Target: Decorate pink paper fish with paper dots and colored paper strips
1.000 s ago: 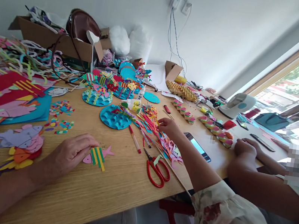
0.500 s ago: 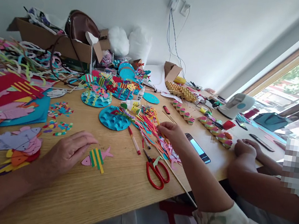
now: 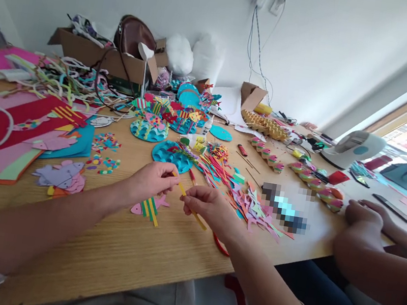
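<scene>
A thin yellow paper strip (image 3: 198, 220) is stretched between my two hands above the table. My left hand (image 3: 156, 182) pinches its upper end, and my right hand (image 3: 207, 206) pinches it farther down, with the rest hanging below the fingers. Just below my hands lies a pink paper fish (image 3: 136, 209) with green and yellow stripes across it, its middle partly covered. Colourful paper strips (image 3: 219, 173) are heaped behind my right hand. Red scissors (image 3: 220, 245) are mostly hidden under my right forearm.
Blue wavy bases (image 3: 172, 156) with paper fish stand mid-table. Grey and pink fish cutouts (image 3: 59, 175) and coloured sheets (image 3: 27, 145) lie left. A cardboard box (image 3: 87, 54) is behind. At the right rest another person's forearms (image 3: 361, 229), near a blurred phone (image 3: 283, 209).
My right hand has come back from the strip pile with a yellow strip. My left hand has moved right and up from beside the fish and taken the strip's end. The view has shifted left.
</scene>
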The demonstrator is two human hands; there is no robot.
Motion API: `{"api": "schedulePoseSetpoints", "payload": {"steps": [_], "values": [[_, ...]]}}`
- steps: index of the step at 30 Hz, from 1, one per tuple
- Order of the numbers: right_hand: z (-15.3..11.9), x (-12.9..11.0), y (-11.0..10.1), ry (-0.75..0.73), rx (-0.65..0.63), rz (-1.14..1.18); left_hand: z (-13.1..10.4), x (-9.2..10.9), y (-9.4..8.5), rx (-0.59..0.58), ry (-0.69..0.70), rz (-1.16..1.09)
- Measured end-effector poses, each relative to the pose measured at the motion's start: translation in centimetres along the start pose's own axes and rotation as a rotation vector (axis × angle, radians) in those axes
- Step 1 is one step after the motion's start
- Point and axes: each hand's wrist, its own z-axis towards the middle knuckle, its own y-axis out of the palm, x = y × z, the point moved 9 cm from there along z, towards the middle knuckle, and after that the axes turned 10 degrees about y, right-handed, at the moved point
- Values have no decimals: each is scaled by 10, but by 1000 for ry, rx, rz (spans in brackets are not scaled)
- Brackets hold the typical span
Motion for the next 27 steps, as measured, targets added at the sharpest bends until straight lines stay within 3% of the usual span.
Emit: {"api": "schedulePoseSetpoints", "payload": {"steps": [7,10,13,16,20,27], "values": [[-6,13,13,-16,-87,288,-10,-10,-8,35,-186,-115],[-11,13,16,-117,-152,420,-15,-13,-8,0,-239,-239],[-18,6,22,-265,-200,386,-18,-14,-5,-44,-272,-336],[-24,0,16,-396,-24,207,-21,-16,2,-84,-308,-370],[-36,-13,13,-556,269,-212,-24,-22,8,-90,-336,-363],[-51,-18,20,-730,470,-546,-26,-21,8,-147,-289,-189]]}}
